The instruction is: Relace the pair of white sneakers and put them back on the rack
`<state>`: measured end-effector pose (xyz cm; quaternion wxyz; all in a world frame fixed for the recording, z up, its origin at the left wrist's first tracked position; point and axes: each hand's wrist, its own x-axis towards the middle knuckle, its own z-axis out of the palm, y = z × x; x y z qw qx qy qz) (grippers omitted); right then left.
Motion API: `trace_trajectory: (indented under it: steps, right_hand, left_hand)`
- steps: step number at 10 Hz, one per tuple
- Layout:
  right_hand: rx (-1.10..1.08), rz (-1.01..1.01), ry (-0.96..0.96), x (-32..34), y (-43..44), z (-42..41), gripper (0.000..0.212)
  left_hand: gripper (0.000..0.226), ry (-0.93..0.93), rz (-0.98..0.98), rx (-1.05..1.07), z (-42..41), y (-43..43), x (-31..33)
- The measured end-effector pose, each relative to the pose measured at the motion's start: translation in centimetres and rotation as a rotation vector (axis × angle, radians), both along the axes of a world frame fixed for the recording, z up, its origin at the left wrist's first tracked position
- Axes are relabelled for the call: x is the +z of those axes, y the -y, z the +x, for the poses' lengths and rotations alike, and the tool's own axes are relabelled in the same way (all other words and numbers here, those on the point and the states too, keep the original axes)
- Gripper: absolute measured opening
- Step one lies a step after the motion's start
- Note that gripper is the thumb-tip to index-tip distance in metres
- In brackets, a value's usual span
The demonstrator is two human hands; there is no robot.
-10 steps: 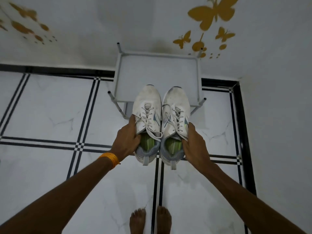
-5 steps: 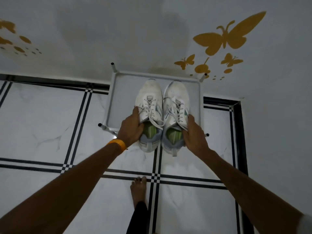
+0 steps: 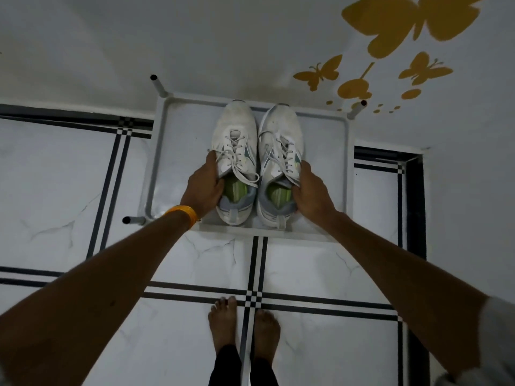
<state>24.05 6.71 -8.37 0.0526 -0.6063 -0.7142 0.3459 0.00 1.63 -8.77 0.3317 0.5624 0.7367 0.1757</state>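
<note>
- The left hand grips the left sneaker at its collar, thumb side against the outer wall; the right hand clasps the right sneaker the same way.
- Both sneakers sit side by side, touching, toes towards the wall, over the top shelf of the rack. Whether the soles already rest on the shelf cannot be told.
- Holding each at the heel end keeps the toes pointing in and lets the pair go down together, square to the shelf edges.
- The laces appear threaded through the eyelets, with loose ends trailing across the tongues, so the relacing looks done and this is judged to be the putting-back step.
- The person stands barefoot on the tiled floor, just in front of the rack, arms reaching forward.
- The pair sits right of centre, leaving bare shelf on the left.
</note>
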Motion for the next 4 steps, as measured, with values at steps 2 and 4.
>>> trace_trajectory:
  steps: [2, 4]
  right_hand:
    - [-0.009, -0.052, 0.051, -0.6, 0.0, -0.3, 0.049]
    - [0.017, -0.079, 0.227, 3.3, -0.1, -0.9, 0.069]
  left_hand:
    - [0.059, -0.003, -0.005, 0.004, 0.4, -0.1, 0.4]
    - [0.069, -0.226, -0.138, -0.025, -0.1, -1.3, 3.5]
